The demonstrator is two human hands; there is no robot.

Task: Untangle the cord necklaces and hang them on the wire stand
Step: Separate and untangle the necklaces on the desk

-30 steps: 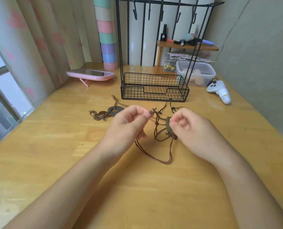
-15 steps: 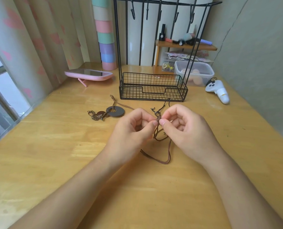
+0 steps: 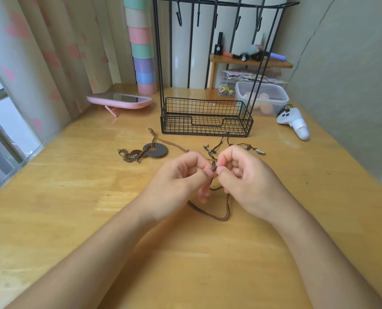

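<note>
Head view: your left hand [image 3: 176, 181] and right hand [image 3: 248, 181] meet tip to tip, both pinching the cord necklaces [image 3: 221, 216] at a small dark knot [image 3: 214, 168] caught between your fingertips [image 3: 208, 173]. The rest of your fingers curl in loosely behind the pinch; whether they trap any cord, I cannot tell. Below your fingers a brown loop hangs down and lies on the wooden table [image 3: 74, 219]. Beyond your knuckles the knotted tails fan out toward the wire stand [image 3: 205, 127], and a thin strand runs off past your left knuckles to the disc pendant [image 3: 155, 149].

Now, the picking itself. This looks like the loosening stage, so go soft: a hard pull from both sides would likely cinch that knot tighter. Hold one side steady with your left thumb and forefinger, and let your right tips roll and nudge the knot to open some slack. Once a gap shows, feed the shorter tail back through it rather than dragging the long loop. Watch the strand to the disc pendant: tug it and the pendant may slide into the mess. Raise your wrists a little so the loop under your fingers hangs free and you can read which cord crosses which. The hooks [image 3: 179, 17] high above your fingertips are bare; nothing hung yet.
</note>
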